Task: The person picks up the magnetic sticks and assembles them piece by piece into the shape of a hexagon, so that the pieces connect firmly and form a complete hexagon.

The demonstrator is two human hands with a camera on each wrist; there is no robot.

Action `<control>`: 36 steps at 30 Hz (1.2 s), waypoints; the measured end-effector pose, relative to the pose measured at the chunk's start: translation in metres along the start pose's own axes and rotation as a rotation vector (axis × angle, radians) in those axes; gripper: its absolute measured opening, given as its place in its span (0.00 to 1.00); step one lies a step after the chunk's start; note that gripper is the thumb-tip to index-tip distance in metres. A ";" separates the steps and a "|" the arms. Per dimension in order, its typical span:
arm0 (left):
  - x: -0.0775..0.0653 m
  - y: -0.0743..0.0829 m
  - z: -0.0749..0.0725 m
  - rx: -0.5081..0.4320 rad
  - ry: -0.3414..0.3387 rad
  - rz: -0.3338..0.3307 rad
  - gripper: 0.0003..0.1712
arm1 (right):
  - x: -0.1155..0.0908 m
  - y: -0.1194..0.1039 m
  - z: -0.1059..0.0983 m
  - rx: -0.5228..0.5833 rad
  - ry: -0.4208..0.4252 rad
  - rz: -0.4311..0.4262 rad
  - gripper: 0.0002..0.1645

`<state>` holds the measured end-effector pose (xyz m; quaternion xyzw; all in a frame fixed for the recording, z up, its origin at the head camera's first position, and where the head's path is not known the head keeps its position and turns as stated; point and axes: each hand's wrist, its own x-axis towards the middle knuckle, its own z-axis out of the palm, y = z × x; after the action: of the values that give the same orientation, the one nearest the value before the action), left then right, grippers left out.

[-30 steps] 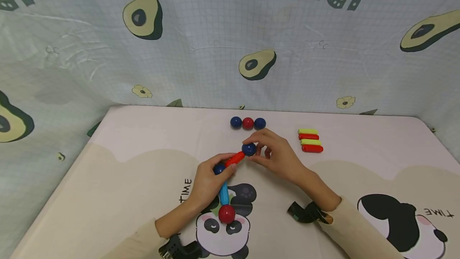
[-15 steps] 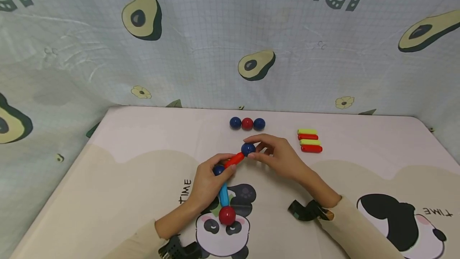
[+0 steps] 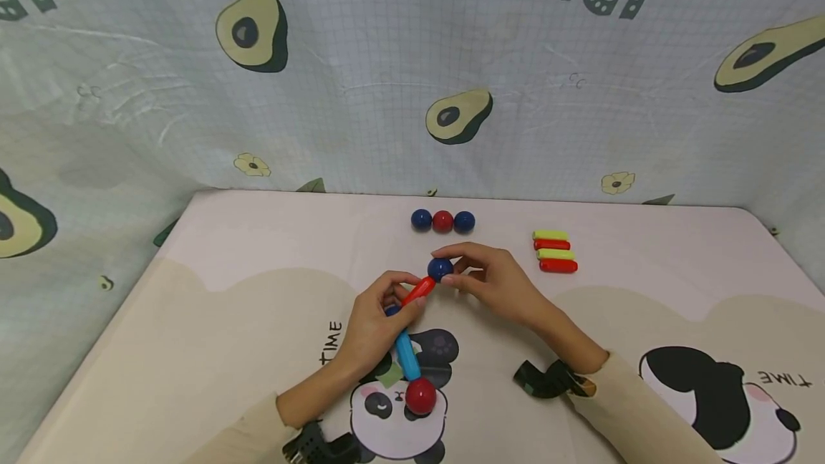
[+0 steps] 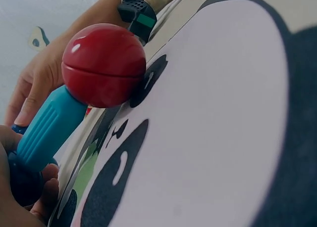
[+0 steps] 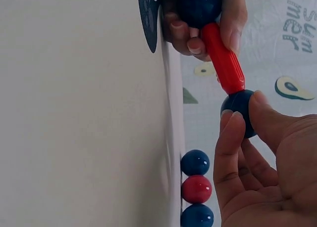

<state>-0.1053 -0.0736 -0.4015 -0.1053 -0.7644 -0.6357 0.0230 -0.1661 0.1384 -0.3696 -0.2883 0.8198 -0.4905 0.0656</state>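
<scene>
While I watch from afar, the desk [image 3: 290, 249] spreads beneath both hands, a panda print [image 3: 396, 442] near its front. The left hand [image 3: 374, 321] curls its fingers round a red rod [image 5: 224, 61]; the right hand [image 3: 496, 279] pinches the blue end ball [image 3: 440, 269] at that rod's tip. From the left hand, a light-blue rod [image 3: 407, 356] slants to a red ball [image 3: 421, 396] over the print. Beyond, I see four loose rods [image 3: 556, 254] side by side, three loose balls [image 3: 442, 221] in a row.
</scene>
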 end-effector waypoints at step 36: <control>0.001 0.000 -0.001 -0.121 -0.104 0.014 0.24 | -0.005 -0.003 -0.022 -0.250 0.062 -0.036 0.21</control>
<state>-0.1060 -0.0745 -0.4013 -0.1449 -0.7239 -0.6743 -0.0187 -0.1690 0.1568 -0.3567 -0.2935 0.8709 -0.3942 -0.0051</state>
